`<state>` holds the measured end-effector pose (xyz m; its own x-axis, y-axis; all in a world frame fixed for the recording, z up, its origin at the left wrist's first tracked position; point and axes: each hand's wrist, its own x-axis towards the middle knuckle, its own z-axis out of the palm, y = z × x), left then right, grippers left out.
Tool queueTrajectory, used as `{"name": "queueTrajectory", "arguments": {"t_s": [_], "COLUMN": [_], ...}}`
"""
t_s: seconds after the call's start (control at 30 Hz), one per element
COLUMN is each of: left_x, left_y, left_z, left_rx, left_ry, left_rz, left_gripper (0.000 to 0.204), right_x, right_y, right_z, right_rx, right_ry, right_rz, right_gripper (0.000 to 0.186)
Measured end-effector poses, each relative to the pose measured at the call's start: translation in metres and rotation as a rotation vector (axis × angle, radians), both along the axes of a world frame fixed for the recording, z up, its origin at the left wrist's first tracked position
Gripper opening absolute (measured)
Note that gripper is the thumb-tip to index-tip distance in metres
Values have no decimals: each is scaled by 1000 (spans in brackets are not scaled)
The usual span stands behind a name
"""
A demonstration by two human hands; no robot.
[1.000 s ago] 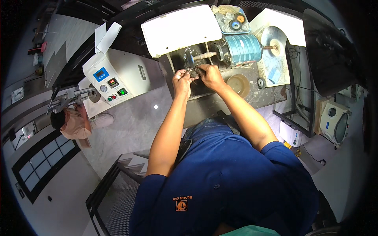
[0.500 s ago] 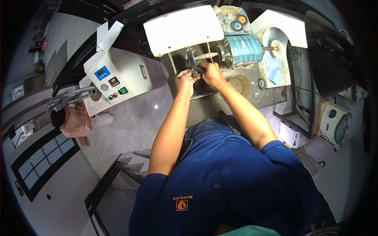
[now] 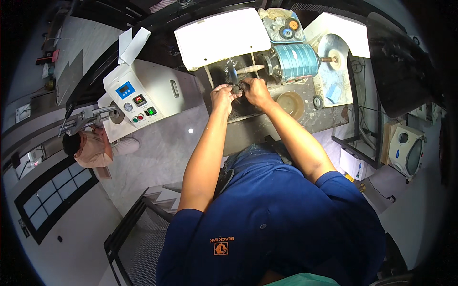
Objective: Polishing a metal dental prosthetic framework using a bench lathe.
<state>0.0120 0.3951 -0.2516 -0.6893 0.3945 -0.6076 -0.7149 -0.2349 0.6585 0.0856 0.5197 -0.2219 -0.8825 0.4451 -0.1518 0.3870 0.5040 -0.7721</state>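
Observation:
My left hand [image 3: 222, 99] and my right hand [image 3: 258, 93] are close together over the bench, fingers closed on a small dark, lumpy piece [image 3: 236, 89]. Its exact kind is too small to make out, and the fingertips cover part of it. Right behind it a thin bluish wheel [image 3: 232, 74] sits on the tapered spindle [image 3: 250, 69] of a teal motor [image 3: 295, 62]. Whether the piece touches the wheel I cannot tell. Above the wheel spreads a white hood [image 3: 223, 37].
Right of my hands stands a round tan bowl [image 3: 290, 106]. A blue tray [image 3: 281, 39] with brush wheels lies behind the motor; a second white hood [image 3: 350, 35] is at the right. A white control box [image 3: 129, 97] and a seated person [image 3: 90, 148] are at the left.
Both hands stay at the same spot with the dark piece between them, shifted only very slightly. The view itself has moved a little.

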Motion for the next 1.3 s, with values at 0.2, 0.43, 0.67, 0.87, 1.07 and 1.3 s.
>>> {"name": "queueTrajectory", "arguments": {"t_s": [0.2, 0.43, 0.67, 0.87, 1.07, 1.3], "left_x": [7, 20, 9, 3, 0, 7], "left_y": [-5, -4, -6, -1, -3, -32], "left_z": [1, -3, -5, -1, 2, 26], "left_rx": [-50, 101, 14, -39, -78, -229], "left_ry": [134, 295, 164, 126, 133, 302], "left_rz": [-59, 13, -8, -56, -119, -134], "left_gripper": [5, 8, 3, 5, 5, 8], "right_x": [4, 10, 4, 3, 4, -1], "right_y": [-2, -2, -4, -2, -4, 2], "right_z": [-1, -1, 2, -3, 9, -9], "right_rx": [-5, -43, -11, 19, -66, 37], "right_ry": [68, 232, 153, 78, 71, -59], "right_rz": [2, -4, 16, -8, -16, 132], "right_gripper": [18, 18, 16, 15, 18, 48]}}
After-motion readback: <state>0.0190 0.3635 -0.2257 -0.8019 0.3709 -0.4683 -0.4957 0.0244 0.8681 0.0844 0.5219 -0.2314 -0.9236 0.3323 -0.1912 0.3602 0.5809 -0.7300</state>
